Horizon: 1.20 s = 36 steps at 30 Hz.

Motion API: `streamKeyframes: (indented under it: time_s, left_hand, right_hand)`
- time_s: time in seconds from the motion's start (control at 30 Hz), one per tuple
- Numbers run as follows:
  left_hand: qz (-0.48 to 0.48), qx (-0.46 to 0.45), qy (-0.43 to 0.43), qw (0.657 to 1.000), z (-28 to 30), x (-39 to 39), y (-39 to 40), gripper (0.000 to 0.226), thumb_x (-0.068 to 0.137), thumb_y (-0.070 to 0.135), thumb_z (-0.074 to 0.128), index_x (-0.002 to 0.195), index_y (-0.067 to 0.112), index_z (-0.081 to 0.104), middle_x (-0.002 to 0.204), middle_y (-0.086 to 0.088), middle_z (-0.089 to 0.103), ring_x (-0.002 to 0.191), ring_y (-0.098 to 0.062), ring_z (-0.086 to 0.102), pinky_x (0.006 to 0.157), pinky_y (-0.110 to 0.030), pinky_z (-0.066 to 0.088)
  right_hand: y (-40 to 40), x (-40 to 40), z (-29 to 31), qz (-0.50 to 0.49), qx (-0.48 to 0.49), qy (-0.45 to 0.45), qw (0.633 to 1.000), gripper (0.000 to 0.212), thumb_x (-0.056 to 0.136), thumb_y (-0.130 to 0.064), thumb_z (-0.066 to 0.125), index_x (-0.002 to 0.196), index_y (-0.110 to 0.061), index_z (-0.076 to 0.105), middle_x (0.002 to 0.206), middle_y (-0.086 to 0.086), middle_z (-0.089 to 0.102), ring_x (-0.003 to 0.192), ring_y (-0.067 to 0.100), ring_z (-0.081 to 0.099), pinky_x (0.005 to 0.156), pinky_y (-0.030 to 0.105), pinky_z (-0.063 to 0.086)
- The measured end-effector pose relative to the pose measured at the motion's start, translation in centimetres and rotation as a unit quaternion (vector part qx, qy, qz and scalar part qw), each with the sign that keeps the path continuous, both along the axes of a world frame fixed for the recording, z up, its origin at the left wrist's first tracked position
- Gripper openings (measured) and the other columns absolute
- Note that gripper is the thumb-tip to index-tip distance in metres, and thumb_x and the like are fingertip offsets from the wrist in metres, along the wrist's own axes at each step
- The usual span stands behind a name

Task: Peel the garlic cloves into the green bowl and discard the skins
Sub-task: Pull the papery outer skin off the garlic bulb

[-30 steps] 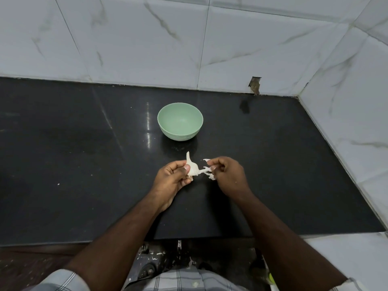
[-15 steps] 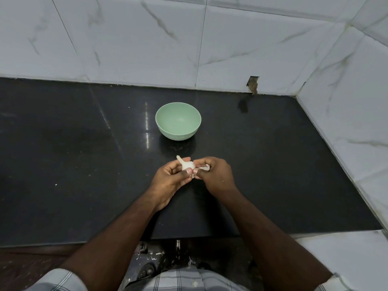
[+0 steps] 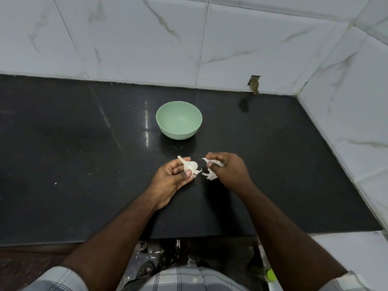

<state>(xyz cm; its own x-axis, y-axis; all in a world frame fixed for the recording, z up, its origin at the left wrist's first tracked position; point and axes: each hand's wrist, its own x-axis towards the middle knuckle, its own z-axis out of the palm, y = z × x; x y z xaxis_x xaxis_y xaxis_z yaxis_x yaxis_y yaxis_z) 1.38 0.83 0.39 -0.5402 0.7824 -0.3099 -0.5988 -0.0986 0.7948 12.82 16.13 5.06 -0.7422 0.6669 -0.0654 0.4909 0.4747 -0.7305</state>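
Two hands work over the near middle of the black bench [image 3: 63, 164], and we have only the head view to go by. In it we see the left hand [image 3: 170, 179] holding a garlic bulb [image 3: 190, 164], its grip curled round it: the thumb lies across the lower side of the bulb and the fingers cup it from behind, with the pointed stem sticking out up and to the left. Just beside it, apart by a narrow gap, the right hand [image 3: 227, 170] pinches a torn piece of papery skin [image 3: 210, 175] between thumb and fingers; ragged white flaps hang from that grip toward the bulb. Whether a thin shred still joins skin and bulb we cannot tell, as the edges are too fine to read here.

The green bowl [image 3: 179, 131] stands upright on the bench beyond the hands, toward the back edge and roughly midway along it, well apart from both hands. We see nothing inside it. A few pale specks lie on the bench toward its left side. White marbled tiles [image 3: 126, 38] rise behind the back edge and along the right edge, and a small broken notch [image 3: 254, 84] sits in the tiles near the back right corner.
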Motion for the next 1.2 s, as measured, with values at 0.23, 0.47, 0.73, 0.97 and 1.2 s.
streamKeyframes:
  time_s: [0.23, 0.47, 0.73, 0.97, 1.2]
  left_hand:
    - [-0.001, -0.006, 0.031, 1.0, 0.1, 0.3, 0.0, 0.03, 0.086, -0.015, 0.061, 0.107, 0.005, 0.068, 0.097, -0.009, 0.077, 0.094, -0.019, 0.073, 0.084, -0.028, 0.06]
    - [0.0, -0.014, 0.013, 1.0, -0.2, -0.1, -0.3, 0.035, 0.082, -0.003, 0.069, 0.117, -0.004, 0.068, 0.108, -0.024, 0.073, 0.096, -0.027, 0.073, 0.081, -0.026, 0.06]
    - [0.023, -0.065, 0.093, 0.993, -0.3, 0.3, 0.2, 0.013, 0.088, -0.008, 0.066, 0.097, 0.0, 0.072, 0.074, -0.008, 0.07, 0.067, -0.015, 0.065, 0.063, -0.019, 0.055]
    - [0.037, -0.14, 0.223, 0.964, 0.8, 1.3, 2.5, 0.017, 0.1, 0.003, 0.056, 0.105, -0.002, 0.072, 0.093, -0.012, 0.072, 0.084, -0.02, 0.068, 0.072, -0.026, 0.06]
    - [-0.011, -0.127, 0.326, 0.937, 1.2, 1.3, 1.6, 0.046, 0.089, 0.003, 0.073, 0.13, 0.023, 0.065, 0.111, 0.004, 0.073, 0.1, -0.01, 0.068, 0.087, -0.025, 0.054]
  right_hand:
    - [-2.9, -0.9, 0.3, 0.06, -0.035, 0.022, 0.997, 0.032, 0.088, -0.025, 0.074, 0.119, -0.019, 0.071, 0.11, -0.006, 0.073, 0.099, 0.006, 0.066, 0.094, 0.026, 0.05]
    - [-3.5, -0.9, -0.5, 0.0, -0.273, 0.155, 0.949, 0.017, 0.088, -0.002, 0.07, 0.101, -0.013, 0.075, 0.088, 0.005, 0.077, 0.081, 0.014, 0.07, 0.078, 0.03, 0.059]
    - [-3.0, 0.0, -0.3, -0.079, -0.418, 0.213, 0.88, 0.02, 0.097, -0.002, 0.058, 0.116, -0.005, 0.065, 0.1, 0.005, 0.073, 0.087, 0.014, 0.07, 0.071, 0.023, 0.056]
    - [-2.0, 1.3, 0.0, -0.076, -0.361, 0.197, 0.908, 0.02, 0.091, -0.004, 0.067, 0.111, -0.007, 0.069, 0.105, 0.008, 0.074, 0.087, 0.016, 0.071, 0.069, 0.028, 0.057]
    - [-2.0, 1.1, -0.5, -0.083, -0.314, 0.209, 0.922, 0.015, 0.09, 0.001, 0.067, 0.103, -0.004, 0.073, 0.104, 0.009, 0.074, 0.085, 0.019, 0.072, 0.075, 0.032, 0.06]
